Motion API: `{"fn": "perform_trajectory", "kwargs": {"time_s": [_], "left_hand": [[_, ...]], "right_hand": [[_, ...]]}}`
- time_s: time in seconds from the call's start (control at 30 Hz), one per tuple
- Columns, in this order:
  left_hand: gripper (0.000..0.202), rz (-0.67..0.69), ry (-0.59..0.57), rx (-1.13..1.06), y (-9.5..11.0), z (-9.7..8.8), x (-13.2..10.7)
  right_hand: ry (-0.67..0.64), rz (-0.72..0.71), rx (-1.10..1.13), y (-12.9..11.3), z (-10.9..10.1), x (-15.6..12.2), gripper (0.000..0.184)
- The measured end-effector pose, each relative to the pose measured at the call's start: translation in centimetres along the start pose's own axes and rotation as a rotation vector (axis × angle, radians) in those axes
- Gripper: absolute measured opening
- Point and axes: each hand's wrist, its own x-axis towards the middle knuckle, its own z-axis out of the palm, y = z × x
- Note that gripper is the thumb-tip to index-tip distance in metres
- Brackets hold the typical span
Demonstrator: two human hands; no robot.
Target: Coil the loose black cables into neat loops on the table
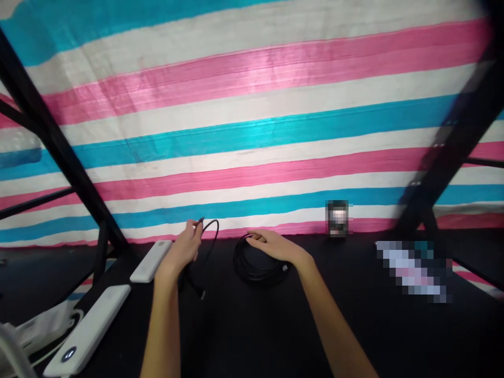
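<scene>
My left grip (184, 249) pinches a thin cable (217, 229), and my right grip (277, 245), how tight I cannot tell, touches a black coil (241, 266).

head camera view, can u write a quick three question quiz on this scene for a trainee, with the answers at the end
1. Pick one. The fingers of the left hand hold:
a) the striped pink, white and blue sheet
b) a thin black cable
c) the black bar frame

2. True or false: the round coil of black cable is nearer to the right hand than to the left.

3. Which one bears the dark oval display: the nearer flat white oblong case or the farther one?

Key: 1: b; 2: true; 3: the nearer
</scene>
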Motion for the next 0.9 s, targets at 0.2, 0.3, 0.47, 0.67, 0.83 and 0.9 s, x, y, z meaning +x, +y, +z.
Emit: {"fn": "perform_trajectory", "kwargs": {"time_s": [0.2,0.3,0.47,0.67,0.83,0.9], "left_hand": [[0.03,0.288,0.227,-0.536,3.9,-2.1,-5.3],[0.028,0.291,0.32,-0.695,5.0,-1.7,-5.6],[0.028,0.318,0.446,-0.881,4.4,-2.0,-4.5],[0.027,0.317,0.51,-0.783,3.0,-2.5,-3.0],[0.023,0.24,0.796,-0.622,1.6,-3.4,-2.6],[0.025,0.168,0.894,-0.582,0.3,-4.2,-2.7]], "right_hand": [[0.063,-0.13,0.21,-2.2,0.7,-0.5,0.059],[-0.032,-0.172,0.351,-3.0,0.4,-1.2,0.056],[0.012,-0.207,0.385,-4.2,-0.7,-2.4,0.04],[0.119,-0.183,0.406,-4.0,-1.2,-2.2,0.044],[0.309,-0.13,0.436,-2.5,-2.9,-2.5,0.049],[0.368,-0.139,0.517,-1.9,-4.2,-3.2,0.049]]}}
